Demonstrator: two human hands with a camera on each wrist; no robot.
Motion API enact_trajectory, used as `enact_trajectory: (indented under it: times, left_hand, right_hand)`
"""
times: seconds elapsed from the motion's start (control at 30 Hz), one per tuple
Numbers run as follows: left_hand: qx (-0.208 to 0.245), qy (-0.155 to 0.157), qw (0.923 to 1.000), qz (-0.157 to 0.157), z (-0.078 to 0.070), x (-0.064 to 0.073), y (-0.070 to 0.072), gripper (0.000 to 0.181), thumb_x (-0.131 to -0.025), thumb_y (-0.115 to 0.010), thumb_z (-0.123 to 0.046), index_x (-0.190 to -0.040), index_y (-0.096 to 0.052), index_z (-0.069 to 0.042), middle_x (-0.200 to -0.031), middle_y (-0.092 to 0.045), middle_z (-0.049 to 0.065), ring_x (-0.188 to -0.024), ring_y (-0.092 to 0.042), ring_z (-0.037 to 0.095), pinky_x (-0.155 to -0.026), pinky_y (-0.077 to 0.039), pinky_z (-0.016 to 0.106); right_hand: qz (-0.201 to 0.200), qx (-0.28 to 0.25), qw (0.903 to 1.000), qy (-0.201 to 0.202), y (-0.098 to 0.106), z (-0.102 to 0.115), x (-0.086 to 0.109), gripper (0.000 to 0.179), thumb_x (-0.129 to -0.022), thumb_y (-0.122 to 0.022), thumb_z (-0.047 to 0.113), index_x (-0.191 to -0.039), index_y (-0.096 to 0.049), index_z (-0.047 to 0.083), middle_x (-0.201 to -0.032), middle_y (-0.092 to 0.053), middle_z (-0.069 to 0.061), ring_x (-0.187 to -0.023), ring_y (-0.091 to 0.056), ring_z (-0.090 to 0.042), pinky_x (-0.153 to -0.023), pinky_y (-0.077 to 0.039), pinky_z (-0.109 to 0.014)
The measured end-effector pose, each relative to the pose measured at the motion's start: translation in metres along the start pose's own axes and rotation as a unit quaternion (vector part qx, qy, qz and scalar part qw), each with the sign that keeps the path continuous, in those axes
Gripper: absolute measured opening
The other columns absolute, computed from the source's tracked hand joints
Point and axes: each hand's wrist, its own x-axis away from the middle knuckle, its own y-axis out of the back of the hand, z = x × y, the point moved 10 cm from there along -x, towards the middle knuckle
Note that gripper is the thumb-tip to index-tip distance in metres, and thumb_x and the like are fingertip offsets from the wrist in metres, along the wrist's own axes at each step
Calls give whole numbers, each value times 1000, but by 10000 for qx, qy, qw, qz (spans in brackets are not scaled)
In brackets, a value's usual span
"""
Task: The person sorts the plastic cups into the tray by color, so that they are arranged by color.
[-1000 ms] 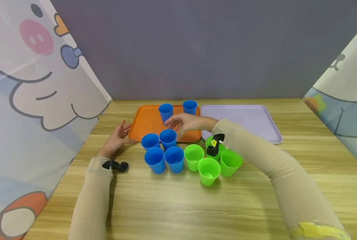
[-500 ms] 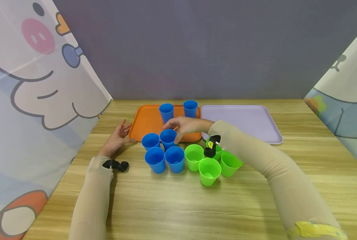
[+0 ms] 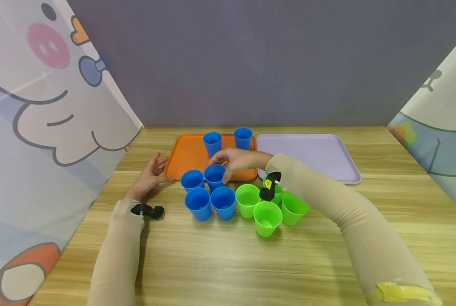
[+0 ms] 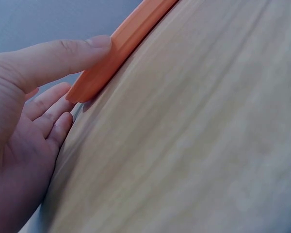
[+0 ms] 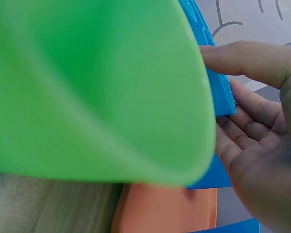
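Observation:
My right hand (image 3: pixel 239 159) reaches over the orange tray (image 3: pixel 187 155) and grips a blue cup (image 3: pixel 215 186), the back-right one of a cluster of blue cups on the table. In the right wrist view its thumb (image 5: pixel 247 60) lies on the near side of that blue cup (image 5: pixel 223 94), with the other fingers behind it. My left hand (image 3: pixel 148 178) is at the tray's left side, fingers extended. Its thumb (image 4: pixel 72 54) touches the orange rim (image 4: pixel 106 63) in the left wrist view, the other fingers beside the corner. Two blue cups (image 3: pixel 212 146) stand upright on the tray.
Several green cups (image 3: pixel 267 223) stand close together to the right of the blue ones, partly under my right forearm. One green cup (image 5: pixel 102 107) fills much of the right wrist view. A lavender tray (image 3: pixel 308 148) adjoins the orange tray. A grey partition (image 3: pixel 251 63) rises behind.
My right hand has moved slightly down and left, and its thumb has come to the blue cup's rim. The left hand has stayed at the orange tray.

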Motion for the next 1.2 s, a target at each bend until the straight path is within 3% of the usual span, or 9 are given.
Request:
enact_trajectory:
  times: [0.8,1.2]
  left_hand:
    - [-141,20,9999,-55,1,-1,0,112,-83,-69,16,-158,12,-5,-162,-15,23,-148,-18,40,-120,-14,52]
    - [-4,-29,10000,-44,-3,1,-2,112,-83,-68,18,-158,12,-5,-162,-16,23,-148,-18,39,-120,-14,52]
  right_hand:
    - [-37,244,9994,259,13,14,2,59,-75,-81,0,-130,-60,1,-128,-63,-7,-122,-53,-23,-106,-43,-36]
    - [-353,-62,9993,145,27,18,-2,61,-74,-82,-1,-131,-60,2,-126,-64,-8,-119,-55,-23,-101,-47,-34]
